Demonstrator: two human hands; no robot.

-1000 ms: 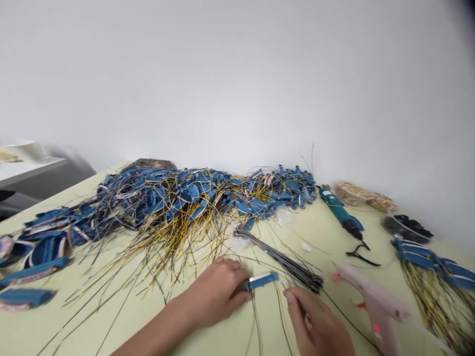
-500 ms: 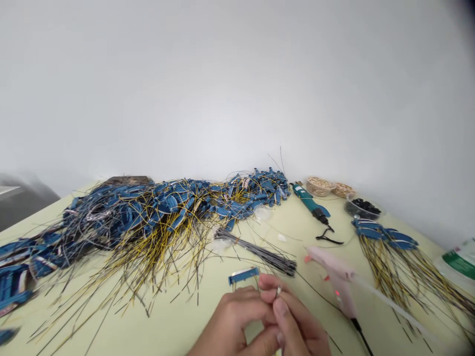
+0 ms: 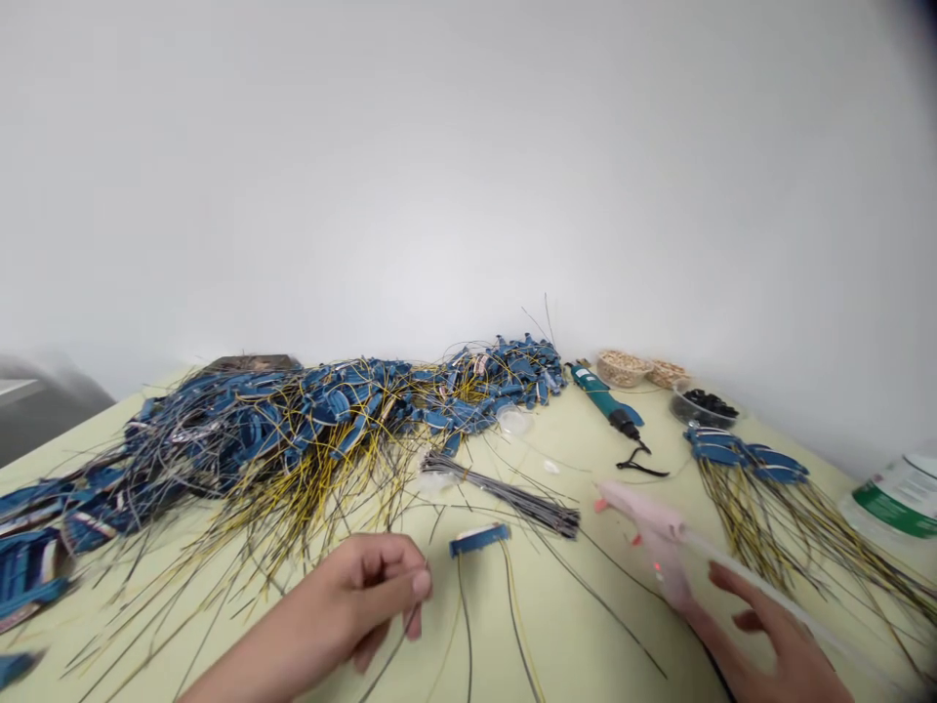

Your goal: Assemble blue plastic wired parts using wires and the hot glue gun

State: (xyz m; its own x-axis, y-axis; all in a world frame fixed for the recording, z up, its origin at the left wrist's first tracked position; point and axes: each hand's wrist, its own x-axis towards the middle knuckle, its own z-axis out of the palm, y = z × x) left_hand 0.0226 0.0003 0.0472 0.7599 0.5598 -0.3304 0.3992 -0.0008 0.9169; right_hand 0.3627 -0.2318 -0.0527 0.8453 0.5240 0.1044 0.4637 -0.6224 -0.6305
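Observation:
My left hand [image 3: 358, 605] is closed, with thumb and fingers pinching a thin dark wire [image 3: 391, 656] that trails down toward the table's near edge. To its right lies a small blue plastic part [image 3: 479, 540] with a pale strip on top and yellow and dark wires running from it toward me. My right hand [image 3: 768, 635] is open around the handle of a pale pink glue gun [image 3: 648, 513], fingers apart beside the grip. The gun has a long clear glue stick [image 3: 776, 593] in its back and a red light on its handle.
A large heap of wired blue parts [image 3: 329, 400] covers the left and back. A bundle of grey wires [image 3: 512, 495] lies mid-table. Behind are a green electric screwdriver [image 3: 604, 398], bowls of small pieces [image 3: 622, 369] and black parts [image 3: 707, 403]. More wired blue parts [image 3: 747, 454] and a tub [image 3: 897, 498] stand right.
My hands have parted from their shared hold near the blue part. The left moved left with a wire; the right moved right to the glue gun and opened.

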